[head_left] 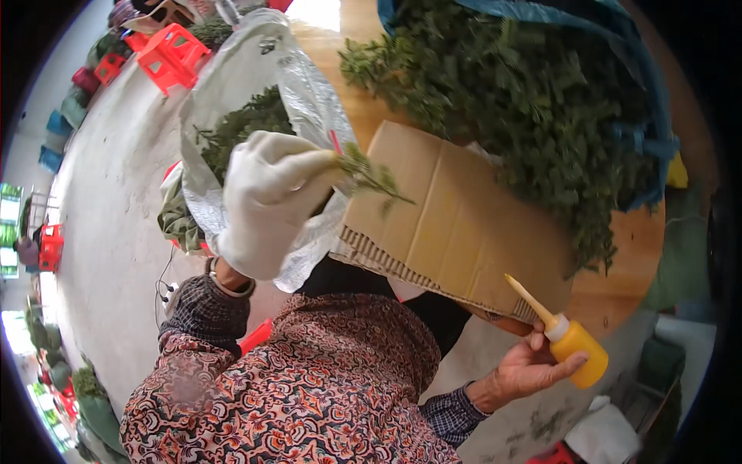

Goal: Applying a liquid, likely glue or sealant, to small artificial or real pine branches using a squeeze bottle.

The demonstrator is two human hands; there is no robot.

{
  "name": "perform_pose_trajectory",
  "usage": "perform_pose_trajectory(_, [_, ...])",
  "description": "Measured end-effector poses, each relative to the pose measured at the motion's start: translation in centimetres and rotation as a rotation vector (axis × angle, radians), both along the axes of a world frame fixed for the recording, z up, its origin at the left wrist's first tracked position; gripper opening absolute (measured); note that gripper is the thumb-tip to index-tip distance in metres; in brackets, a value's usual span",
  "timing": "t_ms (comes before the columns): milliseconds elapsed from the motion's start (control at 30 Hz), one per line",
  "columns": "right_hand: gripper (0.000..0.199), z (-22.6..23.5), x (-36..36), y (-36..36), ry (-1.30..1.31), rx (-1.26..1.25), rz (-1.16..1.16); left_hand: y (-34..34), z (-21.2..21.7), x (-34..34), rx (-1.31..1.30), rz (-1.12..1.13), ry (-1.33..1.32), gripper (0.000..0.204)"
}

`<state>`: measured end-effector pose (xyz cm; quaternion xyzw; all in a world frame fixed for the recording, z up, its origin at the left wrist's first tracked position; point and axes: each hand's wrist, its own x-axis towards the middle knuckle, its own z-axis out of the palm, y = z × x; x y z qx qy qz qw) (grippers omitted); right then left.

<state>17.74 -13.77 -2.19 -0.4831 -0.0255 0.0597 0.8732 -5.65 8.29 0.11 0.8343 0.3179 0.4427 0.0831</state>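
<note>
My left hand (270,193) wears a white glove and pinches a small green artificial sprig (375,179) by one end. The sprig's bare tip points right, over the cardboard (456,209). A thin red piece shows by the gloved fingertips; what it belongs to I cannot make out. My right hand (537,363) is bare and closed round a yellow squeeze bottle (583,354). Its long pale nozzle tilts up and left, near the cardboard's lower right edge. The bottle does not touch the sprig.
A large heap of green sprigs (525,100) in a blue bag (659,100) lies on the round wooden table (638,240). To the left, a whitish sack (309,85) holds more greenery (259,124). Red plastic stools (171,58) stand on the grey floor (116,193) beyond.
</note>
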Motion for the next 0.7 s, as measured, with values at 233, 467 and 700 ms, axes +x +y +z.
perform_pose_trajectory(233, [0.048, -0.5, 0.2, 0.4, -0.071, 0.074, 0.008, 4.1, -3.1, -8.3, 0.0, 0.362, 0.234, 0.014])
perform_pose_trajectory(467, [0.052, -0.6, 0.3, 1.3, -0.088, -0.054, -0.029, 7.4, -3.5, -6.1, 0.047, 0.412, 0.405, 0.008])
perform_pose_trajectory(700, [0.051, 0.5, 0.7, 1.5, -0.076, -0.09, -0.018, 10.5, -0.4, 3.0, 0.07, 0.174, 0.303, 0.012])
